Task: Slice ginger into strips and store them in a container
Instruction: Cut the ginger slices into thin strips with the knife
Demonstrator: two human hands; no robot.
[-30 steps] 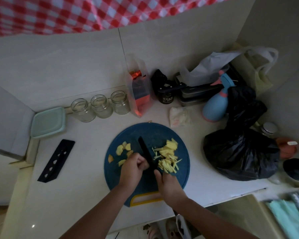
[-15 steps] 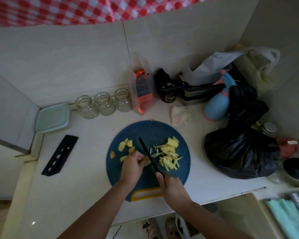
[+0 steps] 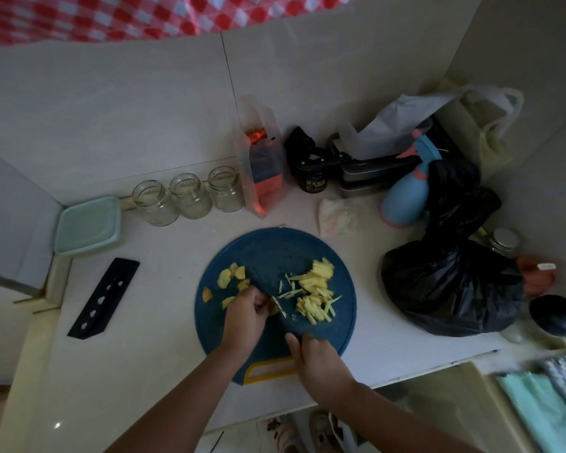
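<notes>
Two-handed on the board [image 3: 275, 250]: pinched ginger slice [image 3: 273, 308] under curled left grip [image 3: 245, 317], clenched knife [image 3: 280, 309] in right grip [image 3: 317, 358], its length pointing away, against the slice's right side.

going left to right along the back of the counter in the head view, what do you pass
teal food container → row of three glass jars → clear bag with orange contents → black jar → blue spray bottle
</notes>
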